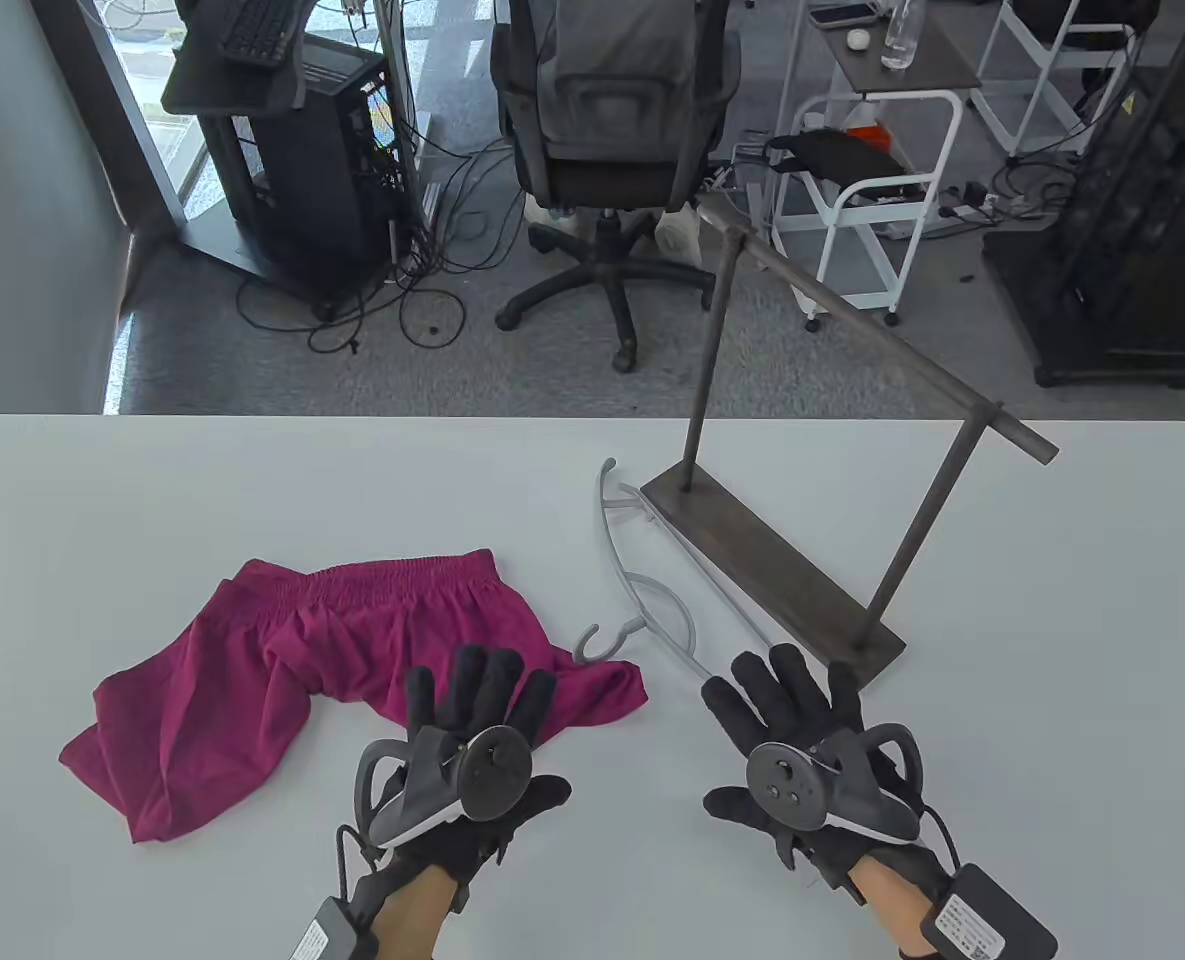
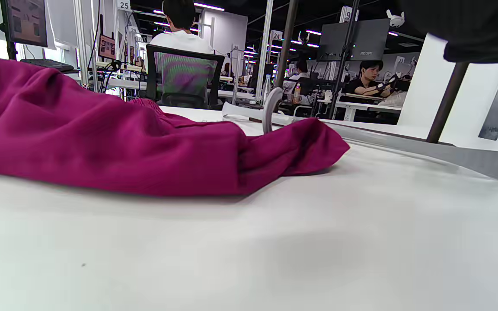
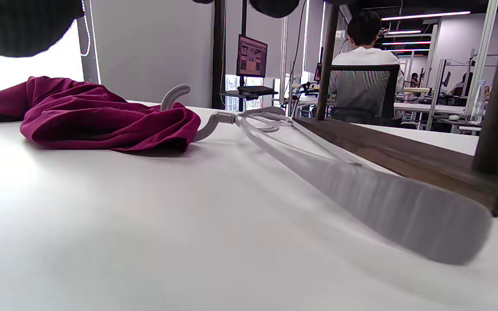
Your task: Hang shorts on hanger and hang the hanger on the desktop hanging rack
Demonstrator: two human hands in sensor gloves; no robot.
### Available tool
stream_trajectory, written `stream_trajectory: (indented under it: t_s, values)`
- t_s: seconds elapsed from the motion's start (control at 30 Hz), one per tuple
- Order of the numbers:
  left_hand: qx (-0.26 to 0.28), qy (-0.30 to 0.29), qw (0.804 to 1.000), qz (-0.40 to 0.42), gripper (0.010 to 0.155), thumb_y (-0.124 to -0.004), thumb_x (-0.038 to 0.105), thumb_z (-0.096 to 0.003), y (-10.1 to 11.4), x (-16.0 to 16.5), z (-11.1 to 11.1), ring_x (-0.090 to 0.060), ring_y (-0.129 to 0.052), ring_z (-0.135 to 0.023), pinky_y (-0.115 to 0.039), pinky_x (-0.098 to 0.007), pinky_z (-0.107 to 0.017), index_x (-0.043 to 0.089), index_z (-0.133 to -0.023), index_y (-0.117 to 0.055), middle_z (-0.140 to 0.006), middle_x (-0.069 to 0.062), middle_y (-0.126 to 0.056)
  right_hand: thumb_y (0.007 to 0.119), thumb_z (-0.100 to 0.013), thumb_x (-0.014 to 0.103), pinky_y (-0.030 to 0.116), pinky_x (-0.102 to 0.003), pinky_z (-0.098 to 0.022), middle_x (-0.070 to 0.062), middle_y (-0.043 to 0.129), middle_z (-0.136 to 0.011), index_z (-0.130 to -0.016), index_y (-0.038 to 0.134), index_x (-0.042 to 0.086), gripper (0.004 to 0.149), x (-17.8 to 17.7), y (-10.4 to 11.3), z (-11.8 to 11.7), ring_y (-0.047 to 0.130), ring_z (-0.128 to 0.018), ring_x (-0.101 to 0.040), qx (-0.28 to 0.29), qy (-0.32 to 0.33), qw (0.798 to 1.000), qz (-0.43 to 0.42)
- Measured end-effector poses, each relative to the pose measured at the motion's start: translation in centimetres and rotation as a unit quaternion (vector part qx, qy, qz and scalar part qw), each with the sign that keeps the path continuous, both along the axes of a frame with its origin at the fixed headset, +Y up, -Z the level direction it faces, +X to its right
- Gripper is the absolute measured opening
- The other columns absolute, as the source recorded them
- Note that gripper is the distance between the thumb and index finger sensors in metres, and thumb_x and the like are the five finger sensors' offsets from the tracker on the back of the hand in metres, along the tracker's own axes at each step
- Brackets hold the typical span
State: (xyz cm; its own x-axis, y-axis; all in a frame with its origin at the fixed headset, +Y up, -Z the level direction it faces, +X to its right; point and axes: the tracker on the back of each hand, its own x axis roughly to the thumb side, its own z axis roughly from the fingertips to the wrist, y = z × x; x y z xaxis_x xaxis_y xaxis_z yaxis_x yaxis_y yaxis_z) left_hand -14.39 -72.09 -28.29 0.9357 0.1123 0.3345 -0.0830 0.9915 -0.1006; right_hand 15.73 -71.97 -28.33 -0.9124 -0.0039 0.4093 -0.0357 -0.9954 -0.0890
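Magenta shorts (image 1: 282, 670) lie crumpled on the white table (image 1: 252, 470), left of centre; they also show as shorts (image 2: 102, 142) and shorts (image 3: 102, 114). A grey plastic hanger (image 1: 652, 590) lies flat between the shorts and the rack, its hook (image 1: 602, 640) toward me, with the hanger (image 3: 361, 190) close in the right wrist view. The dark desktop rack (image 1: 772, 570) stands at the right, its bar (image 1: 882, 340) empty. My left hand (image 1: 482, 690) rests flat, fingers straight over the shorts' hem. My right hand (image 1: 787, 690) lies flat by the hanger's near end, holding nothing.
Beyond the table's far edge stand an office chair (image 1: 612, 130), a black computer cart (image 1: 292, 130) and a white trolley (image 1: 862, 200). The rack's base (image 3: 404, 155) lies right beside the hanger. People sit at desks in the background of the wrist views.
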Motion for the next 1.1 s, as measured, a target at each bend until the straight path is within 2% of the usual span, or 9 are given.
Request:
stream_trajectory:
  t_s: [0.9,1.1]
  values:
    - [-0.004,-0.001,1.0,0.004,0.097,-0.068,0.072,-0.0337,0.0,-0.3,0.0,-0.034,-0.008,-0.113,-0.008,-0.069,-0.071,0.034,-0.112,-0.025,-0.117,-0.002,-0.01,0.073,-0.032,0.072,0.044,-0.076,-0.071,-0.01,0.036,-0.117,-0.11,0.032,0.031,0.096,0.1,0.1,-0.3,0.042,-0.104,-0.045,-0.005,-0.007,1.0,0.001]
    - [-0.001,-0.004,1.0,0.009,0.097,-0.068,0.072,-0.0336,0.0,-0.3,0.0,-0.034,-0.008,-0.113,-0.008,-0.069,-0.071,0.034,-0.112,-0.025,-0.117,-0.002,-0.011,0.073,-0.033,0.071,0.045,-0.076,-0.071,-0.01,0.038,-0.117,-0.11,0.033,0.031,0.096,-0.5,0.8,-0.4,0.044,-0.104,-0.045,-0.001,-0.007,1.0,0.0]
